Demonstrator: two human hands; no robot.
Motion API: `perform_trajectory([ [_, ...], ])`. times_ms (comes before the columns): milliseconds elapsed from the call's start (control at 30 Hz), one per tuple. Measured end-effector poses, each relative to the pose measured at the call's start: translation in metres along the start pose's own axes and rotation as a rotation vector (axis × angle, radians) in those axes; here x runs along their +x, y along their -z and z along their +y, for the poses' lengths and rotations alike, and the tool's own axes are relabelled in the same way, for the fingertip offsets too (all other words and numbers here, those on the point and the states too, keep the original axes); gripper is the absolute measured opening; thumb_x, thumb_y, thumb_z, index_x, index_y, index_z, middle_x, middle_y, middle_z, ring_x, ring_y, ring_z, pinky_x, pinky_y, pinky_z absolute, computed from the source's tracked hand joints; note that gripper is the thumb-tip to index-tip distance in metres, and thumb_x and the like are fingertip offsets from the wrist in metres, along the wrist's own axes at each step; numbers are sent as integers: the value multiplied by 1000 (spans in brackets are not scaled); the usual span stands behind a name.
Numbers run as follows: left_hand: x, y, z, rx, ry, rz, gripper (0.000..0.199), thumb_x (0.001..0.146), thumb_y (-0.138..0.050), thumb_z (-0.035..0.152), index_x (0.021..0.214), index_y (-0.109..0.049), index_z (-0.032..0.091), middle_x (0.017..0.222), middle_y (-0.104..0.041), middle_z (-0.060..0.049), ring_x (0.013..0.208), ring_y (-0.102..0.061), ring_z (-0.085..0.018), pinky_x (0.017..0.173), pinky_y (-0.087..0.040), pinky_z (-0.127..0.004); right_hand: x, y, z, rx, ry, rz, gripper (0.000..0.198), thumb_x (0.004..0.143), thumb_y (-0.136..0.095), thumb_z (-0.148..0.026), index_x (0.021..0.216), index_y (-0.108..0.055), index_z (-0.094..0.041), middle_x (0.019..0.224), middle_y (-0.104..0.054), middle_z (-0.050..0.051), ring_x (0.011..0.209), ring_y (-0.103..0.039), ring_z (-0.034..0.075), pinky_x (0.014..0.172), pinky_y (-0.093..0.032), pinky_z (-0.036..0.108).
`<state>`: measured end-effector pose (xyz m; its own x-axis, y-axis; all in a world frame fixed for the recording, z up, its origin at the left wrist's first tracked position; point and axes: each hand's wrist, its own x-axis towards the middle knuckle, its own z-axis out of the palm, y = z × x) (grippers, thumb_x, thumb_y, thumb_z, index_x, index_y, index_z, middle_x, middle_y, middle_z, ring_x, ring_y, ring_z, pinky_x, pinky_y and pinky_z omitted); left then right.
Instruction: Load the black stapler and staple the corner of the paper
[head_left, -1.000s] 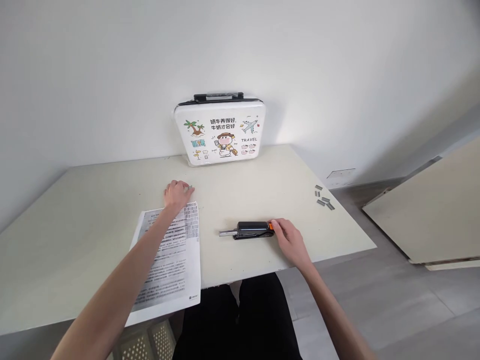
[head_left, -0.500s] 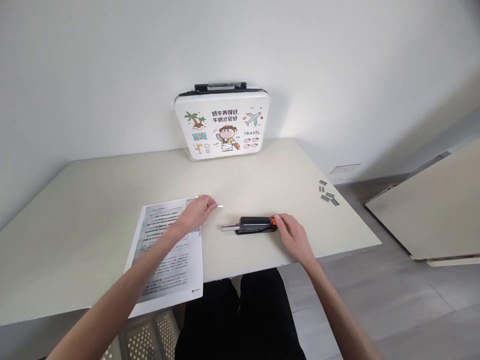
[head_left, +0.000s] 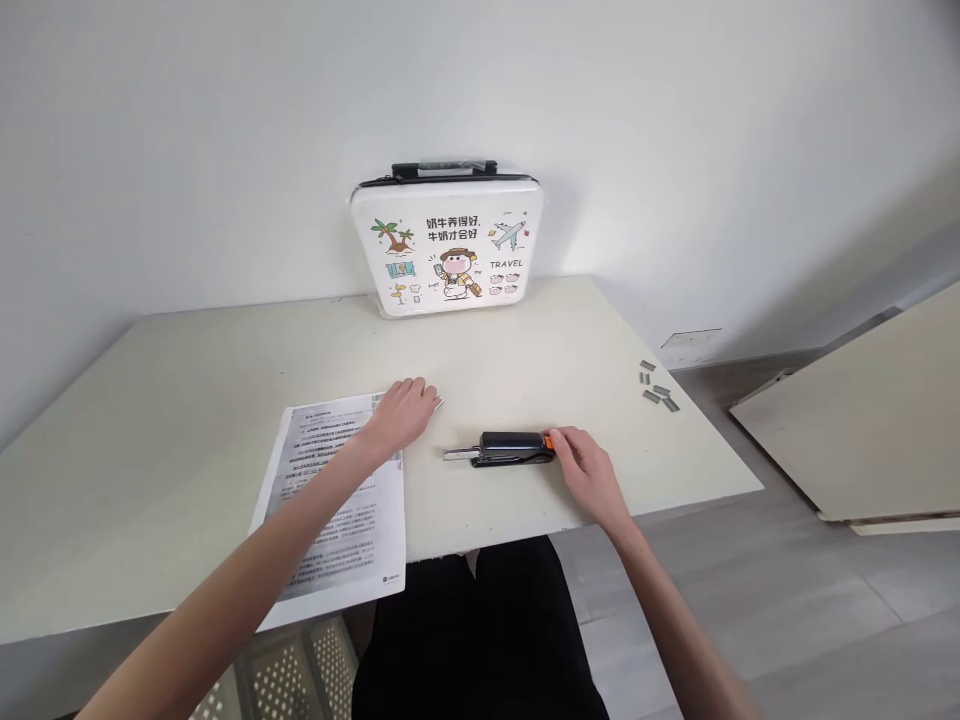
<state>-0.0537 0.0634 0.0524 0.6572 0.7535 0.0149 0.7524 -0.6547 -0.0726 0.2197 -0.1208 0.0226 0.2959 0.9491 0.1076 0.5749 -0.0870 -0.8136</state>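
Observation:
A black stapler [head_left: 512,447] lies on the table, its silver staple tray [head_left: 460,454] sticking out toward the left. My right hand [head_left: 587,468] is closed on the orange tab at the stapler's right end. Up and left of the tray, my left hand [head_left: 405,410] is low over the table with its fingers curled. A small, pale strip of staples [head_left: 440,402] peeks out at its fingertips, mostly hidden. Beneath the left wrist and forearm are printed sheets of paper [head_left: 330,560].
Several grey staple strips [head_left: 661,391] are scattered near the table's right edge. A white cartoon-printed case [head_left: 450,250] with a black handle stands against the wall at the back. A pale panel [head_left: 862,430] leans beyond the table on the right.
My left hand has turned palm down and its fingers have curled over, so less of the staple strip shows. My right hand and the stapler have stayed in place.

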Motion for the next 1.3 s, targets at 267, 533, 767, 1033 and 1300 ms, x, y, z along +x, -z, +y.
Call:
perform_trajectory([
  [267, 7, -1, -15, 52, 23, 57, 30, 109, -47, 28, 97, -70, 13, 100, -68, -17, 100, -66, -31, 88, -44, -40, 0, 0, 0, 14, -11, -4, 51, 107, -35, -62, 106, -72, -27, 106, -75, 8, 100, -65, 27, 87, -50, 40],
  [533, 2, -5, -7, -99, 70, 140, 23, 105, -57, 37, 102, -65, 16, 110, -68, -14, 104, -65, -31, 92, -49, -43, -1, 1, -3, 25, -27, -12, 48, 107, -36, -61, 105, -72, -28, 105, -75, 6, 99, -64, 27, 88, -48, 40],
  [767, -31, 15, 14, -521, -18, 189, 24, 108, -55, 45, 104, -62, 22, 102, -73, -3, 89, -71, -19, 79, -56, -32, -1, 1, -1, 26, -20, -12, 50, 107, -35, -62, 105, -71, -28, 104, -75, 7, 99, -64, 27, 87, -48, 40],
  [1033, -69, 26, 33, -512, -290, 276, 23, 111, -50, 34, 118, -68, 22, 110, -74, -7, 103, -70, -23, 89, -58, -40, 0, 1, 0, 16, -2, -6, 51, 107, -34, -63, 105, -71, -27, 106, -75, 8, 100, -65, 27, 87, -49, 39],
  [1300, -72, 28, 39, -409, -343, 250, 27, 111, -47, 30, 115, -72, 21, 107, -73, -9, 100, -68, -24, 89, -59, -43, 0, 1, 1, 16, 15, -4, 51, 107, -34, -62, 108, -72, -28, 105, -75, 8, 100, -65, 27, 87, -50, 40],
])
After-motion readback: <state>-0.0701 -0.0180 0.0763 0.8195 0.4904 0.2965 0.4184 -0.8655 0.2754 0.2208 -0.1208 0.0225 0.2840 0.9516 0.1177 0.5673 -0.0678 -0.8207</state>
